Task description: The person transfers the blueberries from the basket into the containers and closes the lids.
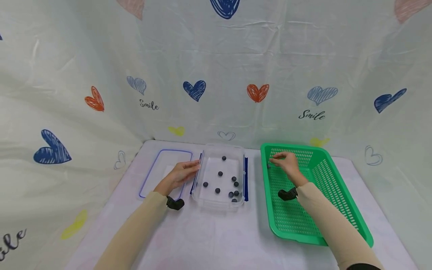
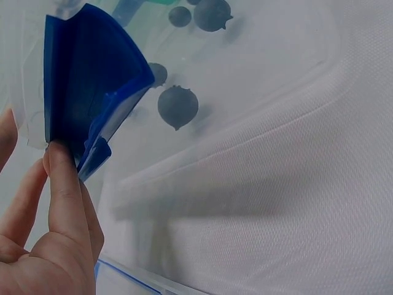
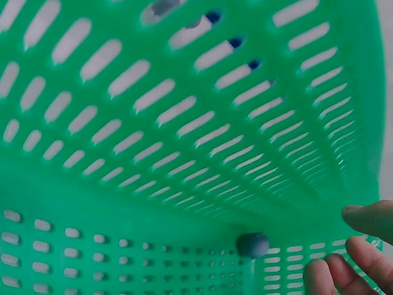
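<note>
The left hand point(image 1: 179, 175) is touching with straight fingers the blue clip point(image 2: 92, 92) at 9 o'clock of the clear container point(image 1: 222, 200) with blueberries point(image 1: 220, 174), while the right hand point(image 1: 287, 163) is hovering with loosely bent fingers, grasping nothing, beside a blueberry point(image 3: 253, 244) lying at 10 o'clock in the green basket point(image 1: 337, 195)

The clear plastic container point(image 1: 222, 176) sits open and upright on the table, blue latches point(image 1: 246, 179) on both long sides; the left latch point(image 2: 92, 92) is flipped up, fingertips of the left hand point(image 1: 179, 175) against it. Eight or so dark blueberries point(image 1: 220, 173) lie scattered on its floor, most toward the near right corner. Just right stands the green slotted basket point(image 1: 341, 198), and one lone blueberry point(image 3: 253, 244) rests in its far left corner, just beside the fingertips of the right hand point(image 1: 287, 163).
</note>
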The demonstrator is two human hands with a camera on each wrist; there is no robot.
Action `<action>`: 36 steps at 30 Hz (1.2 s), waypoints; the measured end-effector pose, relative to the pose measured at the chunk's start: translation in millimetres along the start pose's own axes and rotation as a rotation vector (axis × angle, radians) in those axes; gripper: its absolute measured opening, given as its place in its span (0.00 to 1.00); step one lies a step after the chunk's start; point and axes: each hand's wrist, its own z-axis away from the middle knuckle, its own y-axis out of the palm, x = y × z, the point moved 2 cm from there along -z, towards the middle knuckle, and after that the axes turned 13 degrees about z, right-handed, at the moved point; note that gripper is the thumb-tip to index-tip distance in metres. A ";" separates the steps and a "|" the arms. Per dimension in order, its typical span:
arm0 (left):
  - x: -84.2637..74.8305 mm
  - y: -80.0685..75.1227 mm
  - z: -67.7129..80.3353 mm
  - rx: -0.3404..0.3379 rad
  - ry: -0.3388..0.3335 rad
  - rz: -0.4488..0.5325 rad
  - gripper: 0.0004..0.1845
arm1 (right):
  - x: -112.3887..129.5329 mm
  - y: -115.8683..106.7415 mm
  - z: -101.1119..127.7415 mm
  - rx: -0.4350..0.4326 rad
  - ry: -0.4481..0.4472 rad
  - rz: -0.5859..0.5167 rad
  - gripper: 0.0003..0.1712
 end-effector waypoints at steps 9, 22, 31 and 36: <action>1.7 -1.5 -1.6 -0.004 -0.001 0.005 0.27 | -17.0 6.0 -9.0 -0.040 0.014 0.117 0.18; 2.7 -1.4 -2.8 -0.001 0.007 -0.006 0.28 | -28.6 15.8 -8.9 -0.065 -0.021 0.115 0.16; 1.0 0.6 -1.1 0.001 0.004 -0.009 0.28 | -35.9 26.1 -13.8 -0.067 0.021 0.160 0.18; 0.7 0.8 -0.4 -0.011 0.001 -0.003 0.27 | -35.9 29.8 -15.8 -0.076 0.013 0.155 0.17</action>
